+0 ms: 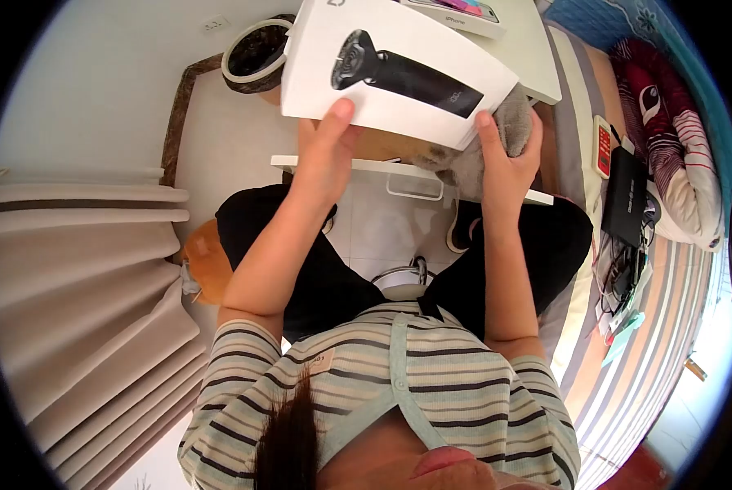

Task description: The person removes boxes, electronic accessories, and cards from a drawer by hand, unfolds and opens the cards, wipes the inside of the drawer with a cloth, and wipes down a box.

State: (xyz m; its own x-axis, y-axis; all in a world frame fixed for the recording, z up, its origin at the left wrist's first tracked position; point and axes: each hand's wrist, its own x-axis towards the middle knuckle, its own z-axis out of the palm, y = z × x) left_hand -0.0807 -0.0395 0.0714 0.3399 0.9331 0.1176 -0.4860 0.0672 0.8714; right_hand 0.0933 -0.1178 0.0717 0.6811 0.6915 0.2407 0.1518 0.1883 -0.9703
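Note:
Both my hands are on a white shaver box [321, 69], tilted, with a picture of a black electric shaver on its face. My left hand [327, 151] grips its lower left edge, thumb on the front and the fingers hidden behind. At the lower right corner, the thumb of my right hand [509, 167] touches the box. A grey fuzzy cloth [513, 122] is bunched between that thumb and the right fingers, and its lower part hangs behind the hand. Below the box is a pulled-out drawer [366, 166] with a white front and a loop handle.
An iPhone box [456, 20] lies on the white desk [533, 49] behind. A round bin [257, 53] stands at the back left. On the striped bed [578, 90] to the right are a red-and-white calculator [601, 147], a black case [625, 196] and tangled cables. Curtains [80, 294] hang at left.

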